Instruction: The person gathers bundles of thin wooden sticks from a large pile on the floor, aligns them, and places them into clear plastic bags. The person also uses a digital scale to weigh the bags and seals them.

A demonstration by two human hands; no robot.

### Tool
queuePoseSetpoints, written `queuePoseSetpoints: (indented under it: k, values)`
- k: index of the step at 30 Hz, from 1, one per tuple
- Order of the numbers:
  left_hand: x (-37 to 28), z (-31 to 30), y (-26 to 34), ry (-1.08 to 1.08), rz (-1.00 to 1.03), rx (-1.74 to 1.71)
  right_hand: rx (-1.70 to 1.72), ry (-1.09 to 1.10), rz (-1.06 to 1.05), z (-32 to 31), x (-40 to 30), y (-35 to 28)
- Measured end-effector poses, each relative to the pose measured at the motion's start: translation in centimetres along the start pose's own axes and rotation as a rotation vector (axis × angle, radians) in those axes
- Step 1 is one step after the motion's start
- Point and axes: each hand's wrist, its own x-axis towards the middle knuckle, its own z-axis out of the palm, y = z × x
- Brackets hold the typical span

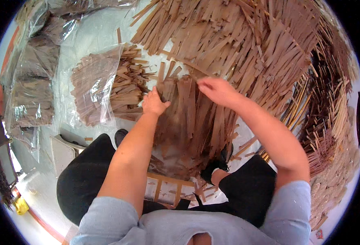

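Flat brown strips, perhaps wood or bark, lie in a layered pile (186, 110) on the floor between my feet. My left hand (154, 102) is over the pile's left edge, its fingers spread and thumb apart, with nothing seen in it. My right hand (218, 90) is above the pile's upper right part, fingers curled and slightly blurred. One long strip (192, 65) slants from the upper left to the top of that hand; whether the fingers grip it is hidden.
Left of the pile, a clear plastic sheet (106, 88) partly covers a bundle of strips (128, 82). A large spread of strips (216, 33) fills the floor ahead. Plastic-wrapped bundles (36, 82) line the far left. Dark thin sticks (326, 92) are heaped at right. A slatted wooden frame (169, 186) is below me.
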Motion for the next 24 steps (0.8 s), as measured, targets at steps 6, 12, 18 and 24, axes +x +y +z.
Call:
queuePoseSetpoints:
  k: [6, 12, 18, 24]
  values:
    - [-1.0, 1.1, 0.3, 0.052, 0.070, -0.102, -0.044, 0.330, 0.179, 10.6, 16.3, 1.2]
    - [-0.7, 2.3, -1.9, 0.104, 0.015, -0.434, -0.308, -0.189, 0.149, 13.3, 17.9, -1.5]
    - [-1.3, 3.5, -3.6, 0.216, 0.165, -0.493, -0.166, 0.519, -0.405, 14.1, 11.6, -2.1]
    - [-2.5, 6.0, -4.0, 0.018, -0.230, -0.681, -0.097, 0.433, 0.513, 15.2, -0.1, 1.3]
